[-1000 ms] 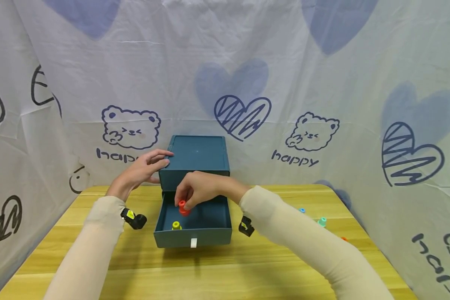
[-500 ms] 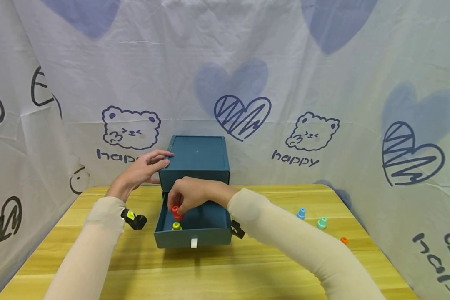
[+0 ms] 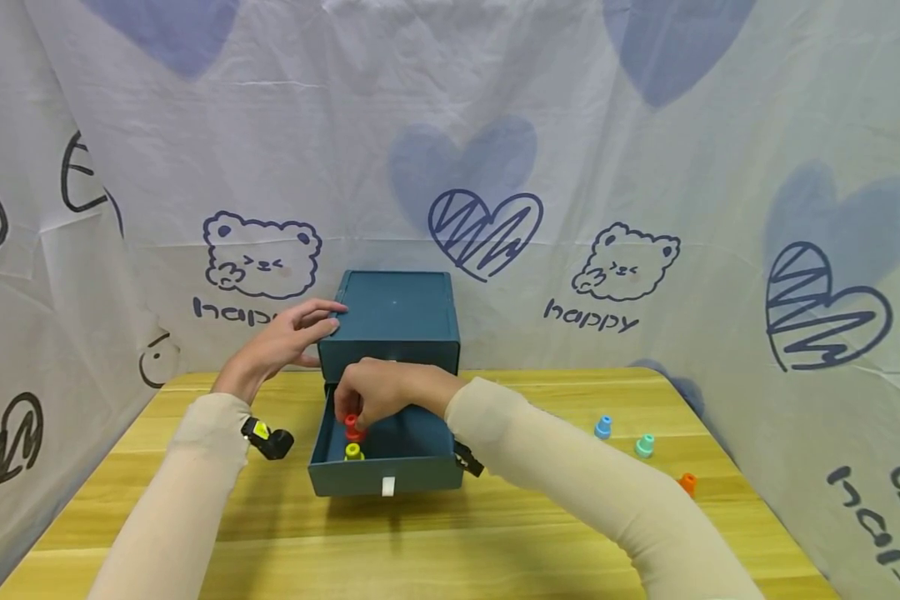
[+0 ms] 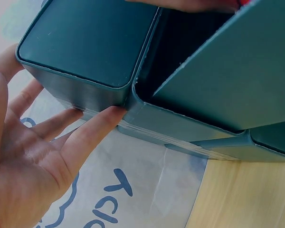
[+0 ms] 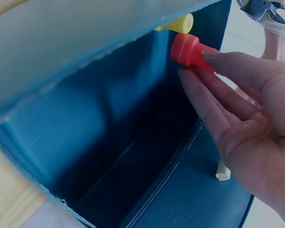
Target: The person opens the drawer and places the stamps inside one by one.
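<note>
My right hand point(image 3: 382, 387) reaches into the pulled-out lower drawer point(image 3: 427, 475) of a dark teal box point(image 3: 397, 304). Its thumb and fingers pinch a small red stepped peg point(image 3: 353, 431), low at the drawer's left side. Just in front of it stands a yellow peg point(image 3: 353, 452). In the right wrist view the red peg point(image 5: 183, 49) has its wide base toward the drawer floor, close beside the yellow peg point(image 5: 183, 23). My left hand point(image 3: 283, 340) rests against the box's upper left side. Spread fingers point(image 4: 92, 130) touch the box in the left wrist view.
On the wooden table point(image 3: 540, 533), at the right, are a blue peg point(image 3: 603, 427), a mint-green peg point(image 3: 644, 447) and an orange peg point(image 3: 687, 484). A white pull tab point(image 3: 387, 486) sticks out from the drawer front. Behind the table hangs a printed cloth point(image 3: 375, 167).
My right hand has moved left and down into the drawer with the red peg, beside the yellow one. The right forearm has uncovered more of the pegs at the right. My left hand stays put.
</note>
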`<act>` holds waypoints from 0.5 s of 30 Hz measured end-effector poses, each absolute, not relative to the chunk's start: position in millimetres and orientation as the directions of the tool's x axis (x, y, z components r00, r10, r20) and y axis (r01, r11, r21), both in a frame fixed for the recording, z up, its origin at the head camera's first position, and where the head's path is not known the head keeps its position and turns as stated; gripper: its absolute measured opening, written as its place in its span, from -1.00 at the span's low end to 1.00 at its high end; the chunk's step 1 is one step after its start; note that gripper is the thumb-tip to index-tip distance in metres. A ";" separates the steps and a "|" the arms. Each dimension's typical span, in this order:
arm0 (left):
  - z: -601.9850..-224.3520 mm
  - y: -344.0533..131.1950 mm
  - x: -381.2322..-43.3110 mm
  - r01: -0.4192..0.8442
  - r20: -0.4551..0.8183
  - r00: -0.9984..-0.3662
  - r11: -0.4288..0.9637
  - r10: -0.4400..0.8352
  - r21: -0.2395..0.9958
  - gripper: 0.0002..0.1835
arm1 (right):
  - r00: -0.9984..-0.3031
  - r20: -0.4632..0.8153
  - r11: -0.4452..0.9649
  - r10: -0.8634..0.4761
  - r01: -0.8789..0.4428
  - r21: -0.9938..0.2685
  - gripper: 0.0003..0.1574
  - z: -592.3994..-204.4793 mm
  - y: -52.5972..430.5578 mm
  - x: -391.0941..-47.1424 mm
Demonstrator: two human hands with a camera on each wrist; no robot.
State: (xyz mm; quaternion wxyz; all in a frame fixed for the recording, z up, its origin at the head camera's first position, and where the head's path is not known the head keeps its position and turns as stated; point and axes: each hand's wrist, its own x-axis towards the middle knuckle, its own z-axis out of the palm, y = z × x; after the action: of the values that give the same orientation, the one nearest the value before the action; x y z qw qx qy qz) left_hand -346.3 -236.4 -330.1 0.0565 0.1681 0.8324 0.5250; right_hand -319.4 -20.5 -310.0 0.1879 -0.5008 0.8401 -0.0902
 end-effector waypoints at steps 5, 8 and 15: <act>-329.9 -236.5 -346.9 0.221 0.081 -0.935 0.387 0.345 0.895 -0.39 | -0.438 -0.235 0.496 -0.868 -0.799 -0.340 -0.70 -310.5 -20.7 -319.6; -330.1 -236.5 -347.0 0.223 0.085 -0.935 0.387 0.344 0.895 -0.39 | -0.436 -0.219 0.488 -0.873 -0.796 -0.358 -0.68 -309.1 -18.1 -319.8; -330.7 -236.6 -346.8 0.226 0.089 -0.935 0.387 0.342 0.894 -0.39 | -0.403 -0.170 0.435 -0.899 -0.780 -0.450 -0.71 -302.2 -5.8 -320.0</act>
State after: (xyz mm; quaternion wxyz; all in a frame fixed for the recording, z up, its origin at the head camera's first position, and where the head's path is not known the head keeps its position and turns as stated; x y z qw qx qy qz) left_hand -346.8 -236.6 -330.7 0.0551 0.1711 0.8309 0.5266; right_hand -320.0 -5.8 -302.2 0.1970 -0.5096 0.8238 -0.1513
